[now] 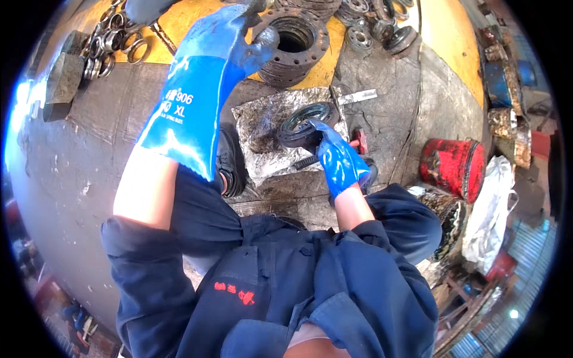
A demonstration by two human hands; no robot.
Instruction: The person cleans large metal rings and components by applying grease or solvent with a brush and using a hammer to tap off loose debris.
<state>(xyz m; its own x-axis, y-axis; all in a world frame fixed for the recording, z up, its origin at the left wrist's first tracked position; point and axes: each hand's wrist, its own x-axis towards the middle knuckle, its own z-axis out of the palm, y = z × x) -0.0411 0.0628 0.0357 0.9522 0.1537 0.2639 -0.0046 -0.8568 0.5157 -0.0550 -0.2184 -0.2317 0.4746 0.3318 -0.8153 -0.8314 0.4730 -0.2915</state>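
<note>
Both glossy-gloved: right hand (pixel 335 150) gripping round dark metal ring (pixel 289 136); left hand (pixel 225 37) by rusty flange stack (pixel 314 46), grip unclear.

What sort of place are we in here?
Probably a mechanical repair workshop, judging by the stack of grimy metal flanges, the heap of smaller metal rings and the dark round part at the person's right hand.

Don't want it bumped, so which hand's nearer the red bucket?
Right. The right hand is left of the red bucket, touching the dark ring; the left hand is farther left, beside the flange stack.
</note>
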